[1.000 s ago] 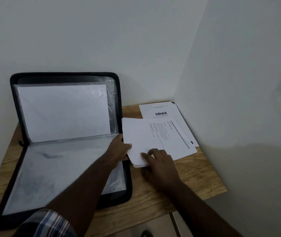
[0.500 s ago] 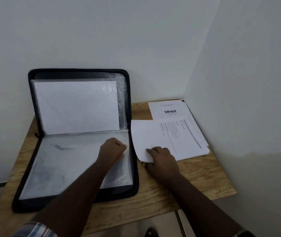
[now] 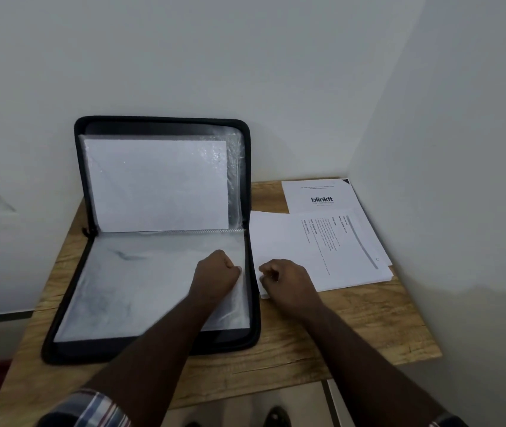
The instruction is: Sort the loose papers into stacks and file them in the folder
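Loose papers [image 3: 322,251] lie in a stack on the table, right under and beyond my right hand [image 3: 288,283]. Fingers are curled, pinching the near-left corner of the top sheet. Printed text shows on that sheet, further out from my knuckles. A blinkit sheet [image 3: 319,195] peeks from beneath the stack, far side, toward the wall corner.

Folder [image 3: 159,235] sits open just left of my right hand, its black zip edge touching the papers' left edge. Back flap stands against the wall with a white sheet in a plastic sleeve. My left hand [image 3: 217,271] is on the lower flap, fingers curled, gripping the right edge of a clear sleeve [image 3: 140,282].

Wooden table [image 3: 368,331] under everything. Plaid cuff [image 3: 91,411] near my left elbow.
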